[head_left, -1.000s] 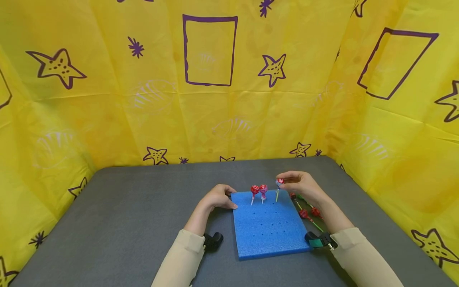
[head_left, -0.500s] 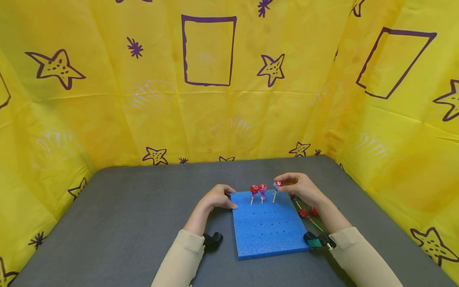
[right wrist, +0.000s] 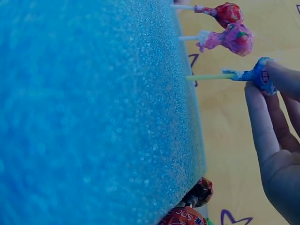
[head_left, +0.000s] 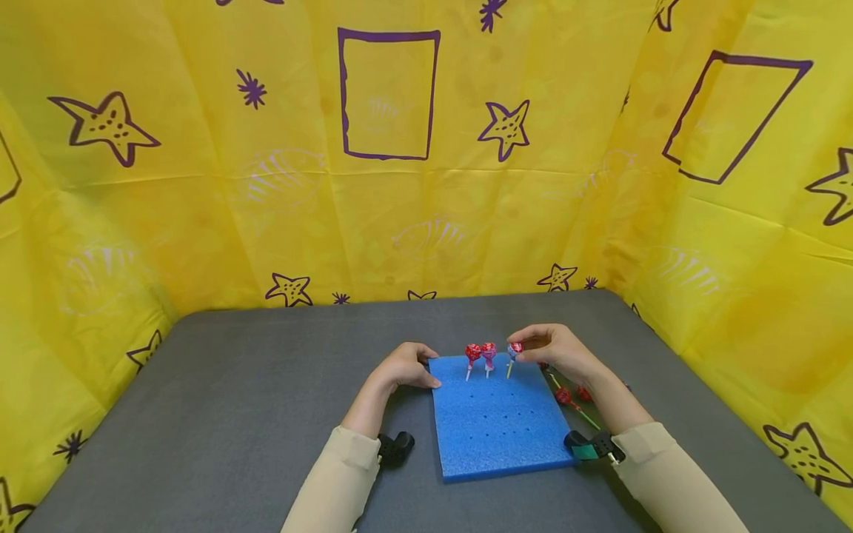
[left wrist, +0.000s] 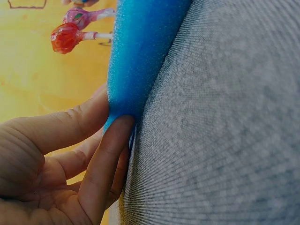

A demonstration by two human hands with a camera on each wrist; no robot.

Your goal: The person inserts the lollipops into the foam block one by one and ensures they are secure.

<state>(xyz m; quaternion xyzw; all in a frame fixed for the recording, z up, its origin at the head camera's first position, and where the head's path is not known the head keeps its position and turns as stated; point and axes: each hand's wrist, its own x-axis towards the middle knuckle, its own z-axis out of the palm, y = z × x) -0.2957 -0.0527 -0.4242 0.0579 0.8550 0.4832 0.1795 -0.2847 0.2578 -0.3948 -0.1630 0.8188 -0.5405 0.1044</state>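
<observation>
My left hand (head_left: 403, 366) pinches the far left corner of a blue foam board (head_left: 503, 451), with the thumb on its top face and fingers at its edge in the left wrist view. Between thumb and fingertips, my right hand (head_left: 556, 348) holds the blue wrapped head of a lollipop (right wrist: 257, 72) above the board's far right part. Its pale yellow stick points down, the lower end right at the foam surface. Beside it a pink lollipop (right wrist: 238, 40) and a red lollipop (right wrist: 228, 15) stand upright in the foam on white sticks.
Several small holes dot the board's middle. Loose red-wrapped lollipops (head_left: 563, 396) lie on the dark grey table (head_left: 266, 414) along the board's right side, partly hidden by my right arm. A yellow patterned cloth (head_left: 400, 207) encloses the table at the back and sides.
My right hand has moved slightly left and down with the blue lollipop, bringing its stick end to the foam. My left hand has stayed on the board's corner.
</observation>
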